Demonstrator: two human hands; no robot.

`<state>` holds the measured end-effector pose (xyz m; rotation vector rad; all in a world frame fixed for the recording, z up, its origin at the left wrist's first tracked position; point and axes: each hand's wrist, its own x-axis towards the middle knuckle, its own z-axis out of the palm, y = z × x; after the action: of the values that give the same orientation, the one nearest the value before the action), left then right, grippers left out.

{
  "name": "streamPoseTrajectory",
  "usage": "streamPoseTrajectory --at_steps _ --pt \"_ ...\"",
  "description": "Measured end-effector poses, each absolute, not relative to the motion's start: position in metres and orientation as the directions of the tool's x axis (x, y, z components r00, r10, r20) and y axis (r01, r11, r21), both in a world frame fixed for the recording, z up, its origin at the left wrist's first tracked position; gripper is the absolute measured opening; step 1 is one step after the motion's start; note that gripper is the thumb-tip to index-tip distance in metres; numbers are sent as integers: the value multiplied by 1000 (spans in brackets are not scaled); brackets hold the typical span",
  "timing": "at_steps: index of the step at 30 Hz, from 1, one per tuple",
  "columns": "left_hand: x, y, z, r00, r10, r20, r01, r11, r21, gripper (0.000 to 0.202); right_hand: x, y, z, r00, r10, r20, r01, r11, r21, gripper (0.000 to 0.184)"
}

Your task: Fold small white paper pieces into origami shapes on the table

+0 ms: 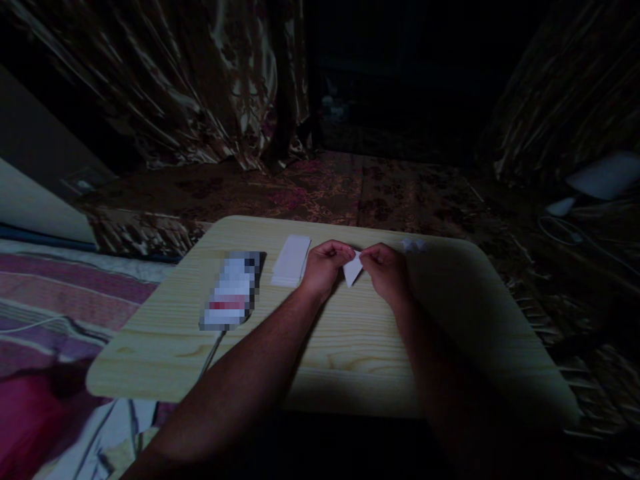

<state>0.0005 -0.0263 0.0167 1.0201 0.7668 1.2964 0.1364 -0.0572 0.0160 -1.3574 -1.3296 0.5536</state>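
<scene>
A small piece of folded white paper (352, 272), pointed at its lower end, is held between both hands above the wooden table (370, 347). My left hand (324, 265) pinches its upper left side, fingers closed. On the opposite side my right hand (386, 268) grips the paper's edge between thumb and fingers. Just left of my left hand lies a stack of white paper strips (291, 260). Beyond my right hand, two small whitish pieces (414, 246) rest near the table's far edge; their exact shape is too dim to make out.
A blurred-out phone-like device (231, 290) with a cable (213, 353) lies on the table's left side. Striped bedding (75, 287) is at the left. Patterned curtains (240, 73) hang behind. A white object with a cord (605, 177) stands at the far right.
</scene>
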Motion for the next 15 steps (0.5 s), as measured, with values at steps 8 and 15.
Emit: streamPoseTrajectory --at_steps 8,15 --pt "0 -28 16 107 985 134 -316 -94 944 14 135 -58 17 262 900 348 388 232 -892 12" --pt "-1 -26 14 184 976 113 -195 -77 978 19 138 -59 21 264 904 336 446 194 -874 8"
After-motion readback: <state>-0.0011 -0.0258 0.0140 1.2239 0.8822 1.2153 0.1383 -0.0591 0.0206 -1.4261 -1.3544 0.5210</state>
